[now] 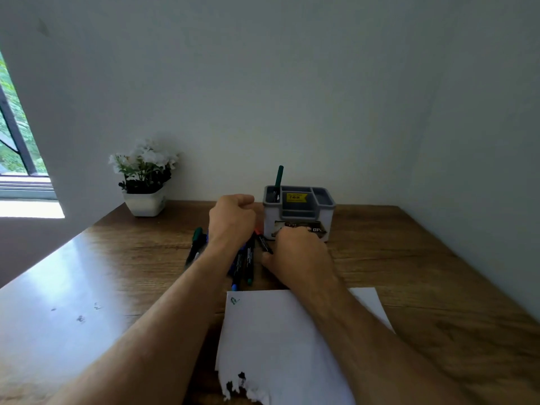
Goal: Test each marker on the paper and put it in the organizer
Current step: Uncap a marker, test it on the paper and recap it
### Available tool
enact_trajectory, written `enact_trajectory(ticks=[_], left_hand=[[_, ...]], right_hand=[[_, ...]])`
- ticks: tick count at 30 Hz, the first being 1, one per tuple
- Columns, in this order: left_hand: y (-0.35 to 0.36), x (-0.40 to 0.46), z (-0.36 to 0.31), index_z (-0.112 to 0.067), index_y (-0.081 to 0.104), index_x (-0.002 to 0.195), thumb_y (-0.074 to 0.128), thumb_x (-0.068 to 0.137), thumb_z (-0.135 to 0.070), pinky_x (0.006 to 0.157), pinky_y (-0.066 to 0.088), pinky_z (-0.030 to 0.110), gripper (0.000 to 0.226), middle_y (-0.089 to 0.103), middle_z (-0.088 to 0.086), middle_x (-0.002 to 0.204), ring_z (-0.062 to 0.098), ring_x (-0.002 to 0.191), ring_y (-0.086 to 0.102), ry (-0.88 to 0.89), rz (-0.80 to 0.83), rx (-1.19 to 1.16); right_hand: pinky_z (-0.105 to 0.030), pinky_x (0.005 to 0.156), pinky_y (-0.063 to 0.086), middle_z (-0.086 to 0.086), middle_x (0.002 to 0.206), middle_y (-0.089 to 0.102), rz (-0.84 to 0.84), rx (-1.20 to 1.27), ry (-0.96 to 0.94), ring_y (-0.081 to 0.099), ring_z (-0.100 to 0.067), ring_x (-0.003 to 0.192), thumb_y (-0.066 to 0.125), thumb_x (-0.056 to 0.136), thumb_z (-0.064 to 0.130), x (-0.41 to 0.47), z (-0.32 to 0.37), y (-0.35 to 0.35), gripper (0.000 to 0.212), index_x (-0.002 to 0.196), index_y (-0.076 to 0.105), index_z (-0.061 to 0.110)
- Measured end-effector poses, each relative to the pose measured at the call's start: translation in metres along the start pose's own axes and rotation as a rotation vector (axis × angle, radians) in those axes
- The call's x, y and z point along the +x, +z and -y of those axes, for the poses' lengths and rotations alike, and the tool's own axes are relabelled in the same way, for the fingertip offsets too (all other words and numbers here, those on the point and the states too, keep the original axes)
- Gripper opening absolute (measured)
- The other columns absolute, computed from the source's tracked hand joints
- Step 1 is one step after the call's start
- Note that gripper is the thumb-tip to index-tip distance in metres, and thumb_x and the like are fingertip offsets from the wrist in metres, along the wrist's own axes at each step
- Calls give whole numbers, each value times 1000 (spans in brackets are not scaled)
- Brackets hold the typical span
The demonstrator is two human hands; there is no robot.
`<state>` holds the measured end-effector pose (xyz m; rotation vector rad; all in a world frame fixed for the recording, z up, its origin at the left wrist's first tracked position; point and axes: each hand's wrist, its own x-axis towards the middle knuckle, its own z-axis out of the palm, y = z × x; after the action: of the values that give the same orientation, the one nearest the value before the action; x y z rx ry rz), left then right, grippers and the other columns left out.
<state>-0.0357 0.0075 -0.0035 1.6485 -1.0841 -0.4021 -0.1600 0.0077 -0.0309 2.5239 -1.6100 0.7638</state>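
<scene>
One green marker [279, 178] is stood upright in the left compartment of the organizer [298, 211], which is set at the back of the table [409, 258]. A red-tipped marker [263, 242] is pinched by the right hand [298, 255] just before the organizer. The left hand [232, 219] is curled over a cluster of markers [242, 263]; whether anything is gripped cannot be told. The paper [277, 346], marked green at its top corner, is laid nearer.

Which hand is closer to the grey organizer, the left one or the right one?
The right. The right hand lies directly in front of the organizer, covering part of its front label. The left hand is beside the organizer's left side, over the markers, with a visible gap.
</scene>
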Motion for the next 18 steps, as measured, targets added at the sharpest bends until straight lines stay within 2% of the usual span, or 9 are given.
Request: enact_trajectory(ticks=[3, 7, 9, 11, 13, 15, 18], left_hand=[[-8, 4, 1, -16, 64, 128, 58, 90, -9, 97, 52, 32, 39, 70, 2, 119, 15, 105, 64, 12, -45, 22], [-14, 6, 4, -16, 66, 123, 68, 88, -28, 89, 55, 31, 37, 70, 0, 113, 15, 97, 65, -15, -88, -19], [-12, 7, 5, -15, 66, 120, 73, 84, -43, 86, 56, 32, 46, 70, 0, 110, 14, 93, 66, -66, -54, -99], [-10, 7, 5, -13, 67, 117, 75, 79, -50, 79, 58, 33, 53, 73, 6, 103, 14, 84, 69, -142, 30, -272], [-10, 7, 3, -11, 68, 109, 76, 82, -41, 66, 57, 28, 41, 75, 7, 90, 11, 68, 68, -192, 75, -434], [-11, 5, 0, -13, 67, 102, 74, 86, -33, 61, 58, 26, 26, 73, 1, 77, 10, 60, 65, -203, 77, -483], [-10, 2, -3, -14, 65, 108, 68, 92, -23, 62, 57, 26, 19, 71, 1, 79, 10, 62, 66, -196, 104, -551]], right_hand=[[-26, 59, 43, 3, 72, 54, 23, 39, 21, 55, -14, 67, 63, 87, 44, 1, 0, -7, 28, 77, 54, 20], [-24, 52, 42, 4, 69, 59, -21, 123, 20, 57, -11, 63, 58, 89, 43, -4, -4, -22, 27, 79, 62, 18], [-22, 51, 41, 5, 68, 59, -55, 177, 18, 56, -9, 62, 59, 89, 41, -7, -6, -28, 25, 77, 61, 20], [-21, 50, 41, 6, 66, 59, -91, 211, 10, 56, -8, 60, 62, 88, 41, -8, -8, -31, 24, 73, 59, 22], [-23, 50, 44, 6, 64, 59, -103, 226, -9, 56, -8, 58, 63, 86, 42, -9, -8, -32, 24, 72, 58, 23], [-22, 50, 43, 7, 63, 58, -100, 218, -36, 55, -7, 57, 63, 85, 44, -9, -8, -32, 24, 72, 58, 24], [-21, 53, 42, 8, 65, 58, -102, 196, -77, 54, -6, 58, 62, 84, 45, -11, -9, -31, 24, 72, 57, 25]])
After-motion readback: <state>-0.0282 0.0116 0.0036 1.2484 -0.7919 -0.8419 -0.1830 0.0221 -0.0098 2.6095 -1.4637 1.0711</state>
